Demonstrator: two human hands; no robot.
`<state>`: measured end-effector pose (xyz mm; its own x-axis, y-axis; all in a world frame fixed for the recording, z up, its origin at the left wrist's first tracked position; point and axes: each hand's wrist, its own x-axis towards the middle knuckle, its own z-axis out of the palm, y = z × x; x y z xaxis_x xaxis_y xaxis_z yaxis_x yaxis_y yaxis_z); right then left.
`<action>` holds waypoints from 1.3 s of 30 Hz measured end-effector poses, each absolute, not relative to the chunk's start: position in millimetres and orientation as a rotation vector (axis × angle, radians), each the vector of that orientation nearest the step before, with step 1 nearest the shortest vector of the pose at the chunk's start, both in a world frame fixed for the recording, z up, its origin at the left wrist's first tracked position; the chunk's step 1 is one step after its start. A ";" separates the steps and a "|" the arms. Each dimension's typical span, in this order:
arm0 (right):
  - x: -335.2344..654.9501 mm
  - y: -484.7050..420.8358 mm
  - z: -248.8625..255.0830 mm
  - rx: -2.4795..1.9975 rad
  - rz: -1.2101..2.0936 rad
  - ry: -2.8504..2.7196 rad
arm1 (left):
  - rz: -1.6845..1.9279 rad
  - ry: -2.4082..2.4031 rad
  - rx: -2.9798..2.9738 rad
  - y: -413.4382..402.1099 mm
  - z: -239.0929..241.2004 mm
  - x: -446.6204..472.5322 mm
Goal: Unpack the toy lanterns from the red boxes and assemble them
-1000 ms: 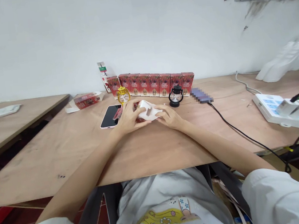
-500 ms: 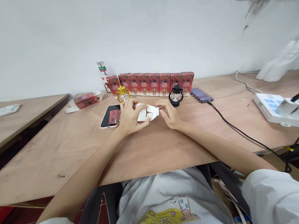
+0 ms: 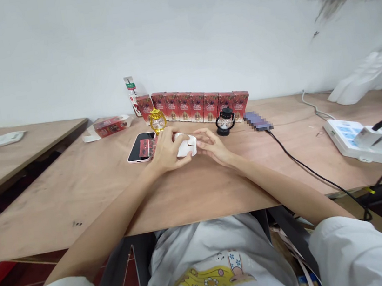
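My left hand [image 3: 169,151] is closed around a small carton [image 3: 186,147], with its white end flaps turned to the right and slightly toward me. Most of the carton's body is hidden behind that hand. My right hand [image 3: 212,146] has its fingertips and thumb on the folded flaps at the carton's right end. A phone [image 3: 139,149] lies left of my left hand, with a red printed patch showing on it. Behind my hands stand a gold lantern [image 3: 157,120] on the left and a black lantern [image 3: 225,121] on the right.
Several red boxes [image 3: 185,107] stand in a row by the wall, beside a tall packet [image 3: 131,94]. An opened red box [image 3: 111,126] lies at the left. A purple phone [image 3: 257,121] has a black cable [image 3: 307,171]; a white power strip [image 3: 347,139] sits far right.
The white flaps at the carton's end have folded inward and stick out less. My right hand has moved slightly left, its fingers now against the carton's end.
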<state>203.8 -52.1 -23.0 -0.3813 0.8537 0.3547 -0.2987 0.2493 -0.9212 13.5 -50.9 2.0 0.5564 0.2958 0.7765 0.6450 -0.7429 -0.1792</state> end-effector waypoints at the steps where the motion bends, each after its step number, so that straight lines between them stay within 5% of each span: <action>1: 202.6 -53.7 -22.4 -0.553 1.367 -1.461 | -1.042 -0.769 -2.342 -50.4 1.1 13.6; 39: 197.4 -53.6 -28.1 -0.630 1.261 -1.424 | -1.063 -0.483 -2.295 -46.7 -6.2 13.1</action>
